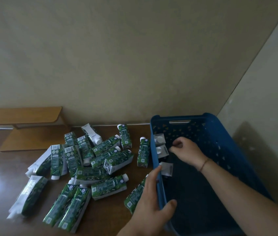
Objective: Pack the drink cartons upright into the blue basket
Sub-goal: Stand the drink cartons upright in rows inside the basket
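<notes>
Reaching into the blue basket (208, 133) at about three o'clock on the dark wooden table (109, 223), my right hand (186, 151) hovers over the tops of the cartons already inside, fingers curled loosely; whether they pinch anything I cannot tell, since the basket's interior is dim. Three packed cartons (162, 151) stand upright in a line against the basket's left wall, their white caps facing up, the nearest one (167, 168) just beyond my left fingertips. My left hand (153, 198) grips the basket's near left rim, thumb hooked inside the wall and fingers laid along the outside, at roughly six o'clock. Directly behind that hand a green carton (134, 195) lies tilted against the basket's outer wall, partly hidden by my palm. Another carton (143, 153) lies just beside the basket's left wall, farther back. Across the table from nine o'clock to the centre sprawls a loose heap of green-and-white drink cartons (87, 157), most lying flat, several overlapping. A pair of cartons (70, 208) lies side by side at seven o'clock. At ten o'clock, against the beige wall (117, 57), sits a small wooden shelf (26, 116). Glare from a light marks the tabletop at nine o'clock.
</notes>
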